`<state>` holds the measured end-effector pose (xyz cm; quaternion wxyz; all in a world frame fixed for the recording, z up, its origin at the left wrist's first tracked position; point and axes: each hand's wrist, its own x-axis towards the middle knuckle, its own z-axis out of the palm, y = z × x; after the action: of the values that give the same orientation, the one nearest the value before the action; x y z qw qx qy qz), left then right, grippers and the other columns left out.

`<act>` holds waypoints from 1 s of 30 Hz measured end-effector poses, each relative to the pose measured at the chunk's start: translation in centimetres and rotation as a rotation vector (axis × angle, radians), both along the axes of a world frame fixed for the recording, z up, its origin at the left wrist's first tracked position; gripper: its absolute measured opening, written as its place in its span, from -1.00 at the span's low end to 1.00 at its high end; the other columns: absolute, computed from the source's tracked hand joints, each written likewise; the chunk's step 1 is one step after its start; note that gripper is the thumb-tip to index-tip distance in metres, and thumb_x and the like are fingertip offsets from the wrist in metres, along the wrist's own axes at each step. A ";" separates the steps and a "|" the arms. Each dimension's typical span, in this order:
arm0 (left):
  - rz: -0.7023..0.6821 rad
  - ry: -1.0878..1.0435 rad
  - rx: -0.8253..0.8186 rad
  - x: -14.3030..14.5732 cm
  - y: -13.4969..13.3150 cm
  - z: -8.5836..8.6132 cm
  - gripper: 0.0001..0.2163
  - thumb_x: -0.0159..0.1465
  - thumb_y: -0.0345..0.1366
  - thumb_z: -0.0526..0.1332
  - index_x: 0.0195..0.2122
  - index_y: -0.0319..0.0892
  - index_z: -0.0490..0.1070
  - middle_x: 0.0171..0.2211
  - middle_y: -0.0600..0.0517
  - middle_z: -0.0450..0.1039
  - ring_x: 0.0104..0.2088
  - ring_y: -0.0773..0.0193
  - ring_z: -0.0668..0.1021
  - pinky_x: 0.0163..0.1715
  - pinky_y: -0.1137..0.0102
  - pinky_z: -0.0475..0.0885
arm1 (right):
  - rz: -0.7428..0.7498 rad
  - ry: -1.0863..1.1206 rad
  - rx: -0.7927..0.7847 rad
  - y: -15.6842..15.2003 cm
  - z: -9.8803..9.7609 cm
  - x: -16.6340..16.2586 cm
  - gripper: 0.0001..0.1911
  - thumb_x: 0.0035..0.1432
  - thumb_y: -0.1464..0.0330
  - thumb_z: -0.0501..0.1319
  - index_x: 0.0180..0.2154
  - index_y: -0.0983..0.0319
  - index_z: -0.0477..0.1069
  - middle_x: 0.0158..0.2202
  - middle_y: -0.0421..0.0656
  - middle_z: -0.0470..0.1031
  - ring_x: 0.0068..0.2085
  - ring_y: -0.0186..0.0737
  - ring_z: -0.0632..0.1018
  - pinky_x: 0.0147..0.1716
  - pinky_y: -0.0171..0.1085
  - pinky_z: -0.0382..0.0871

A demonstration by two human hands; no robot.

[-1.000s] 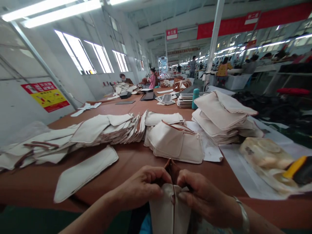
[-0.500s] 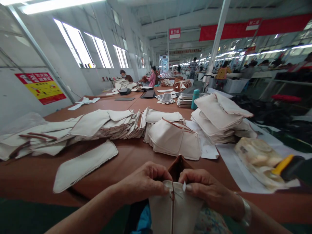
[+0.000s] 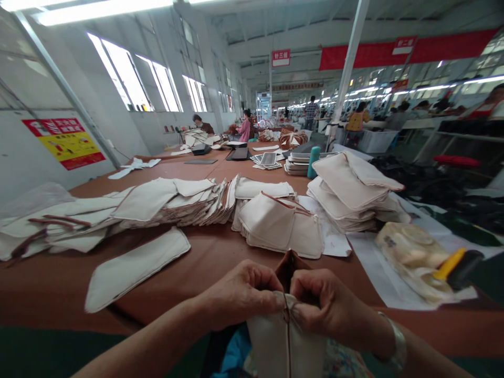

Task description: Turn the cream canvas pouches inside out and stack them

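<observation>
**Position of the work.** Both hands hold one cream fabric piece upright at the near edge of the surface. Its lower part runs out of view below. A brown seam runs down its middle, and a brown flap stands up behind its top edge.

**Left hand**. The fingers are clenched on the top edge, left of the seam.

**Right hand**. The fingers pinch the same edge, right of the seam. A bracelet sits at the wrist. The two grips all but touch at the seam.

**Assessment.** The step in hand appears to be working the top edge open or over at the seam. In my judgement it goes best with both grips close to the seam, as they are. Tension should be equal on both sides, and the cloth should be drawn flat rather than twisted, so the stitching is not strained.

**Surroundings.** A stack of like pieces lies just beyond the hands. A long single panel lies apart to the left.
</observation>
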<state>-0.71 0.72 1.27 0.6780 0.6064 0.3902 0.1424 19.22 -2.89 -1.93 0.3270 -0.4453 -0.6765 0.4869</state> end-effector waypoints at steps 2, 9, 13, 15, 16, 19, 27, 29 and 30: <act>0.004 0.033 0.029 0.3 0.0 0.2 -0.71 0.03 -0.16 0.35 -0.40 -0.34 0.49 -0.56 0.10 0.32 -0.56 0.44 0.22 -0.58 0.53 0.07 | -0.004 0.004 -0.023 0.1 -0.1 0.0 -0.86 -0.07 0.50 0.25 -0.56 0.29 0.30 -0.63 -0.33 0.20 -0.57 -0.46 0.14 -0.65 -0.45 -0.07; 0.012 0.078 0.039 0.8 0.1 0.1 -0.69 0.02 -0.13 0.34 -0.41 -0.33 0.48 -0.59 0.13 0.27 -0.58 0.44 0.19 -0.60 0.50 0.04 | -0.011 0.001 -0.022 0.5 -0.5 0.2 -0.87 -0.09 0.53 0.22 -0.57 0.29 0.29 -0.62 -0.33 0.19 -0.55 -0.45 0.14 -0.64 -0.45 -0.05; 0.021 0.114 0.066 1.0 0.4 -0.2 -0.70 0.01 -0.13 0.34 -0.43 -0.33 0.47 -0.61 0.15 0.22 -0.58 0.44 0.16 -0.61 0.49 0.02 | -0.007 0.004 -0.031 0.6 -0.4 0.2 -0.87 -0.11 0.54 0.20 -0.57 0.29 0.26 -0.62 -0.33 0.18 -0.55 -0.45 0.14 -0.63 -0.44 -0.06; 0.022 0.138 0.076 1.1 0.6 -0.4 -0.73 0.02 -0.16 0.33 -0.44 -0.33 0.47 -0.62 0.15 0.21 -0.59 0.44 0.16 -0.61 0.49 0.01 | -0.008 0.004 -0.046 0.6 -0.4 0.2 -0.87 -0.11 0.54 0.18 -0.57 0.28 0.25 -0.62 -0.33 0.17 -0.55 -0.45 0.13 -0.63 -0.43 -0.07; 0.024 0.149 0.078 1.2 0.7 -0.5 -0.75 0.02 -0.18 0.32 -0.44 -0.32 0.47 -0.62 0.15 0.21 -0.59 0.44 0.16 -0.61 0.49 0.00 | -0.012 0.001 -0.051 0.7 -0.4 0.2 -0.87 -0.11 0.54 0.17 -0.58 0.28 0.24 -0.62 -0.33 0.16 -0.55 -0.45 0.12 -0.63 -0.42 -0.07; 0.037 0.169 0.073 1.5 0.9 -0.8 -0.82 0.00 -0.26 0.30 -0.46 -0.31 0.47 -0.63 0.15 0.22 -0.60 0.44 0.17 -0.62 0.49 0.00 | -0.020 -0.001 -0.048 0.7 -0.6 0.3 -0.86 -0.12 0.53 0.17 -0.58 0.28 0.22 -0.61 -0.33 0.16 -0.54 -0.44 0.12 -0.62 -0.41 -0.07; 0.031 0.163 0.063 1.9 1.2 -1.0 -0.82 0.01 -0.25 0.29 -0.47 -0.30 0.45 -0.62 0.12 0.27 -0.60 0.43 0.20 -0.63 0.49 0.04 | 0.103 0.275 -0.174 1.1 -0.8 1.3 -0.86 0.02 0.36 0.21 -0.40 0.32 0.34 -0.48 -0.25 0.27 -0.46 -0.37 0.20 -0.51 -0.39 0.06; 0.023 0.170 0.071 2.0 1.3 -0.8 -0.82 0.01 -0.25 0.29 -0.49 -0.29 0.44 -0.62 0.13 0.27 -0.60 0.43 0.21 -0.63 0.49 0.04 | 0.108 0.304 -0.190 1.2 -0.5 1.3 -0.80 0.06 0.29 0.23 -0.37 0.32 0.34 -0.46 -0.23 0.30 -0.44 -0.36 0.23 -0.49 -0.39 0.08; 0.015 0.174 0.083 2.0 1.3 -0.8 -0.83 0.01 -0.26 0.28 -0.49 -0.29 0.43 -0.62 0.13 0.26 -0.59 0.42 0.21 -0.63 0.49 0.03 | 0.105 0.295 -0.178 1.2 -0.3 1.2 -0.77 0.06 0.27 0.25 -0.37 0.32 0.33 -0.45 -0.23 0.30 -0.44 -0.36 0.23 -0.49 -0.39 0.08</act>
<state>1.30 2.02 0.49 0.6149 0.6410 0.4459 0.1104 20.47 -1.69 -2.24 0.3562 -0.3601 -0.5977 0.6214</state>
